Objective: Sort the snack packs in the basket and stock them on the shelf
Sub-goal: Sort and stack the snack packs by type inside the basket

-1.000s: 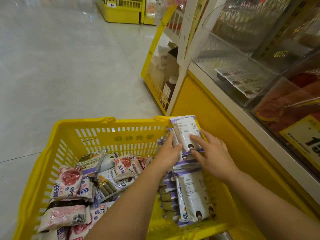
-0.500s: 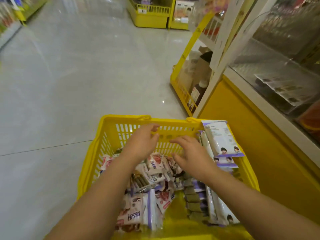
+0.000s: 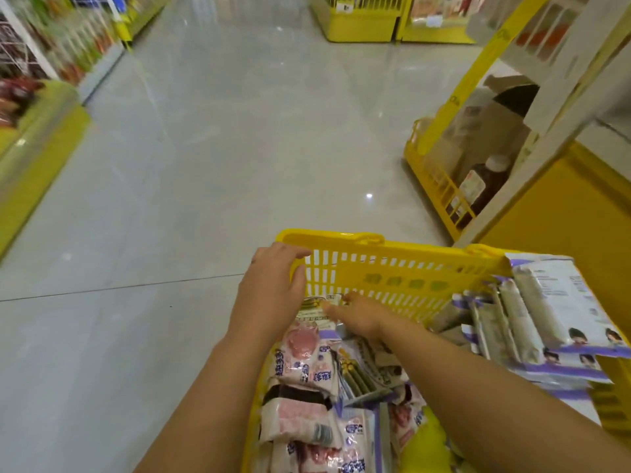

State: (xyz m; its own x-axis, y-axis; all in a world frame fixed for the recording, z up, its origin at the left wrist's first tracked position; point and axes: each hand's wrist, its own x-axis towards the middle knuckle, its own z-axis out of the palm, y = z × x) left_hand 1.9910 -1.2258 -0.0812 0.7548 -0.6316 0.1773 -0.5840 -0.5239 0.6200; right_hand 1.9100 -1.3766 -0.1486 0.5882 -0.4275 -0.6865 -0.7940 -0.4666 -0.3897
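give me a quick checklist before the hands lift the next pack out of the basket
1. Greenish pack by the far wall has the left hand and right hand on it: ok.
2. Firm grip on it: cannot tell.
3. Purple-white packs grouped on the right side: ok.
4. Pink packs sorted: not ok, greenish ones mixed in.
5. Space above the basket rim free: ok.

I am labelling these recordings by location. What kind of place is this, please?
Most likely a supermarket or snack shop aisle. Stocked shelves line the pale floor on the left, yellow display units stand further down, and a yellow shopping basket full of snack packs is in front.
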